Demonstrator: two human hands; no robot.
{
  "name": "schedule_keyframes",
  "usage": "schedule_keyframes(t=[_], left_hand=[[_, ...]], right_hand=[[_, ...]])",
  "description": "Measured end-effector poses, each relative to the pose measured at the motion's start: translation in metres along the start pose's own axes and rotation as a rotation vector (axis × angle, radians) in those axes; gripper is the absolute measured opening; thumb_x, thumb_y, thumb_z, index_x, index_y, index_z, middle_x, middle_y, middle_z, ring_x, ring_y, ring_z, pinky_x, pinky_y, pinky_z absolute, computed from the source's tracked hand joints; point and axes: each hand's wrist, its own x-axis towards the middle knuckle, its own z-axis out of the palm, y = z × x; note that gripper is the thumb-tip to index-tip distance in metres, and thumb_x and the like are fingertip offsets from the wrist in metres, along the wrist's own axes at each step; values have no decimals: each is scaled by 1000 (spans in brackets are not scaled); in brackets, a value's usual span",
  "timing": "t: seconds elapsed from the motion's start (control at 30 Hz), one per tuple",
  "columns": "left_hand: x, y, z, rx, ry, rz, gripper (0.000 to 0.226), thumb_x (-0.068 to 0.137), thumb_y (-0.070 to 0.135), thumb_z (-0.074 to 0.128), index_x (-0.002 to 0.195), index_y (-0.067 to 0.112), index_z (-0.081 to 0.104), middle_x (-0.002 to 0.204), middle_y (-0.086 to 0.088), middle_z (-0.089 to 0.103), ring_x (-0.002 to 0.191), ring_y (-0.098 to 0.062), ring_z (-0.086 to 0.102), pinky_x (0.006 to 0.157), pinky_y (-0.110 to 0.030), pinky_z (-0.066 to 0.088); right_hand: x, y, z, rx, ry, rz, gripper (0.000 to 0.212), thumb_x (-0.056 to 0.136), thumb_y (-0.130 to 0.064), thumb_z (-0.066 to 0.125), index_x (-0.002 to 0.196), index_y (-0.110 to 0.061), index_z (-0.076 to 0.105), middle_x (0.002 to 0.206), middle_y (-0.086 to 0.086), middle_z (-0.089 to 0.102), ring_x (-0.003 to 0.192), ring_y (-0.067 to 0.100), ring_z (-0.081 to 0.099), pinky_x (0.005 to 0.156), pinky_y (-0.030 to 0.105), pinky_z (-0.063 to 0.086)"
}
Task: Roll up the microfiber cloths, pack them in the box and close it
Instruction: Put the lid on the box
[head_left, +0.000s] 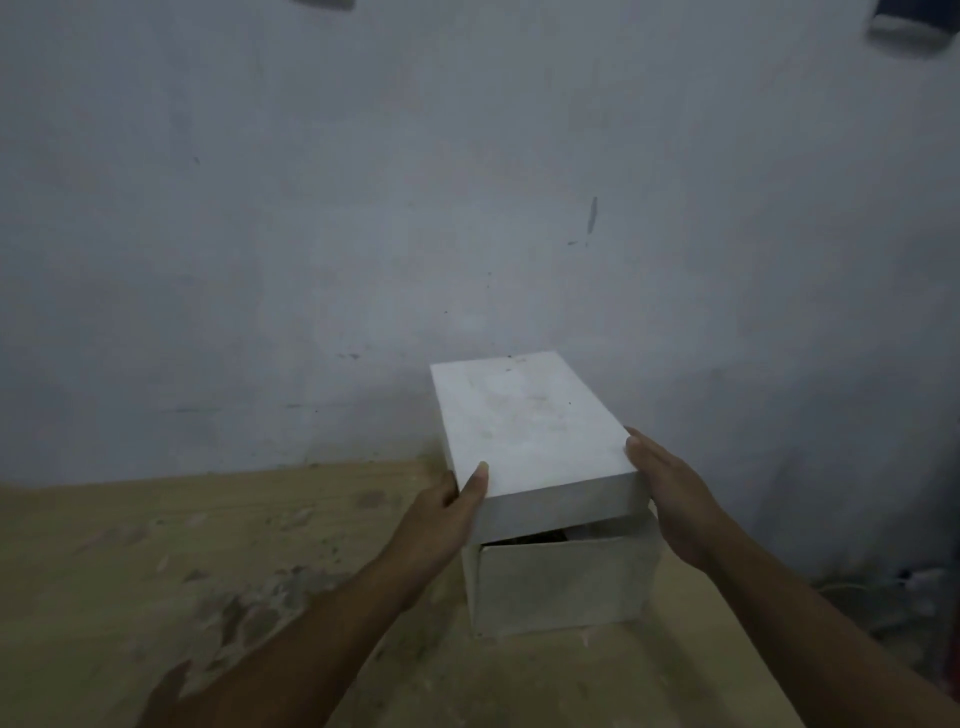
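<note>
The left hand (441, 512) is pinching the lid (530, 426), the right hand (670, 499) pressing it flat-fingered, tilted over the box (561, 587) on the counter (156, 545).

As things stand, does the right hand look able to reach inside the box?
Probably not: the lid covers the box but for a thin near-edge gap, and the right hand is flat against the lid's side.

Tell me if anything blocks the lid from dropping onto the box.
Nothing visible. The left hand and right hand hold the lid over the box, near edge raised; dark contents in the gap seem below the rim.
</note>
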Motion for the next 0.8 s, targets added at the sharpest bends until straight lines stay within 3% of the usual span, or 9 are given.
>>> schedule_keyframes(t=[0.2,0.3,0.4,0.57,0.63,0.8], left_hand=[[17,-10,10,59,-50,-19,70,86,69,37,141,27,46,134,10,56,115,-14,58,97,-32,45],[26,-14,14,98,-43,-25,89,75,84,35,144,28,40,141,6,52,121,-17,56,105,-40,44],[32,-19,20,130,-39,-42,111,60,96,29,147,28,34,145,5,49,125,-19,53,106,-43,43],[28,-22,26,216,-34,9,87,79,82,28,145,27,38,142,6,51,124,-18,54,106,-40,44],[26,-24,27,226,-30,11,83,82,79,27,145,27,38,143,5,50,125,-19,53,106,-40,43],[27,-21,29,264,-7,-5,76,85,75,25,136,24,50,133,4,58,118,-20,57,101,-40,46]], right_hand=[[6,16,-7,-43,-21,23,32,100,-42,38,126,-29,52,123,-5,52,107,11,50,90,32,37],[12,28,-11,-38,-10,60,45,99,-45,39,136,-22,51,134,-3,52,117,17,51,98,35,40],[16,36,-15,-32,-10,63,47,98,-48,38,137,-26,50,139,-4,51,123,19,50,107,41,40],[13,41,-18,6,-44,35,42,98,-46,39,135,-29,50,134,-10,53,120,14,51,110,41,37],[11,43,-17,14,-41,24,47,94,-52,41,136,-30,48,134,-10,52,122,13,49,109,38,37],[11,42,-17,-23,12,-8,40,100,-41,39,135,-26,52,134,-7,55,120,16,52,104,37,41]])
